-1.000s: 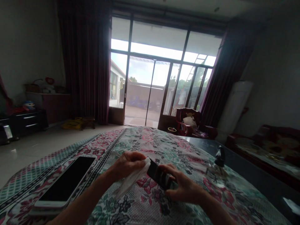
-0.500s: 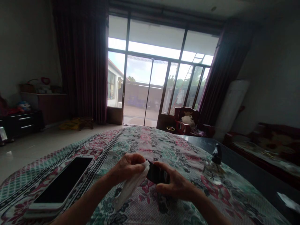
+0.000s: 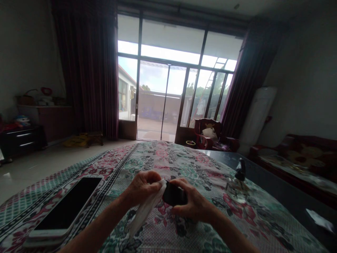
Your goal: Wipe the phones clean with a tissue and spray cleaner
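My left hand (image 3: 147, 184) pinches a white tissue (image 3: 146, 211) between thumb and fingers, and its lower end hangs down toward the patterned cloth. In my right hand (image 3: 193, 200) is a small dark rectangular object (image 3: 173, 194), gripped at its right side; its exact kind cannot be made out. The tissue's top end meets or nearly meets the left edge of that object. To the left lies a white smartphone (image 3: 70, 203) with a black screen, resting on another flat pale thing. A clear bottle (image 3: 237, 189) with a black pump top stands to the right.
A flowered cloth (image 3: 147, 158) covers the surface under my hands. Beyond its right side runs a dark tabletop (image 3: 273, 186) with a crumpled white paper (image 3: 319, 219). A wooden chair (image 3: 207, 131) stands near the glass doors, and a wooden sofa (image 3: 297, 158) at the right.
The dark object is turned slightly, so its broad face shows more. Both hands keep their grip and stay almost in place. The whole view has shifted a little.
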`<state>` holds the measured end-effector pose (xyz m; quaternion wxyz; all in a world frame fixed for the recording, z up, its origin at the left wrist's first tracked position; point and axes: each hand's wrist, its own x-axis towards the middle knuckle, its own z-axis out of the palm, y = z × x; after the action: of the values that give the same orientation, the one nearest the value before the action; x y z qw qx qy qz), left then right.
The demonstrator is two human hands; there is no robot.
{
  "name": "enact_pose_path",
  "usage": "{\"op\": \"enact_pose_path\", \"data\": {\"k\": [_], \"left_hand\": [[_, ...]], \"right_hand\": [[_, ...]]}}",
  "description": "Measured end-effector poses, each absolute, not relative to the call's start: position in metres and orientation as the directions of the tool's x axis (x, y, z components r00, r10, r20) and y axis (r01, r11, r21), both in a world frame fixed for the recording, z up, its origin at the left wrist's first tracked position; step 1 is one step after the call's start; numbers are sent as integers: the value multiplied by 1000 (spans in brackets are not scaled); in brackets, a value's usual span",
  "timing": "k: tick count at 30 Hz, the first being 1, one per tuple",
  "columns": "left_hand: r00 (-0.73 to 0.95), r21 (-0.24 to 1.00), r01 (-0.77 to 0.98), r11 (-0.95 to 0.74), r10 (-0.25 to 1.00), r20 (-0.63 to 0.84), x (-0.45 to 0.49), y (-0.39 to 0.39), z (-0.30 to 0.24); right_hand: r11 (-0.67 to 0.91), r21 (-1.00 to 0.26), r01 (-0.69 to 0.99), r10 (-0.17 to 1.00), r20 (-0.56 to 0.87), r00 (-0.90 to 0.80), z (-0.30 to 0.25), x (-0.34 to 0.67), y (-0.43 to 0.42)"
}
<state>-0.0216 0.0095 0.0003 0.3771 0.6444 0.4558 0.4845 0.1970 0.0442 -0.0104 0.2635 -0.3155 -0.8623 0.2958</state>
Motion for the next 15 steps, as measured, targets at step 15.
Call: {"op": "enact_pose_path", "data": {"k": [15], "left_hand": [[172,871,320,-374,927,335,-26,7,3]], "right_hand": [[598,-705,381,693,217,-687,-7,198,37]]}}
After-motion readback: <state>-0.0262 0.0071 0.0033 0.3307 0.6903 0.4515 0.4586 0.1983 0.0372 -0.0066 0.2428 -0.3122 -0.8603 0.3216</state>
